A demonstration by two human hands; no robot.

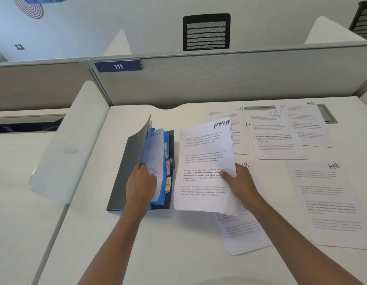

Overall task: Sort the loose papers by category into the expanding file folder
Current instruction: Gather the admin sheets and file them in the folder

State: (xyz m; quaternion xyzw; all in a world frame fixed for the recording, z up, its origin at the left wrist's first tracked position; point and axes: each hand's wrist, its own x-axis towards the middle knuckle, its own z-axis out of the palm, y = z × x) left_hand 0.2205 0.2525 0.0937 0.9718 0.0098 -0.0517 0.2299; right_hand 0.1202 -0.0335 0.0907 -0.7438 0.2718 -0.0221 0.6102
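A dark grey expanding file folder [121, 177] lies on the white desk, its front flap lifted. Blue dividers [161, 190] inside carry tabs reading FINANCE, ADMIN and HR. My left hand [140, 186] grips the front section with a filed sheet, holding the folder apart. My right hand [239, 182] pinches the right edge of a sheet headed ADMIN [203, 161], raised just right of the folder. Several loose sheets headed HR lie to the right, among them one [275, 134] and another [330, 202].
A grey partition [219, 79] with a plate reading 111 closes off the desk's far side. A curved white side divider [69, 145] stands left of the folder. A grey cable slot [327, 113] sits at the far right. One more sheet [242, 231] lies under my right forearm.
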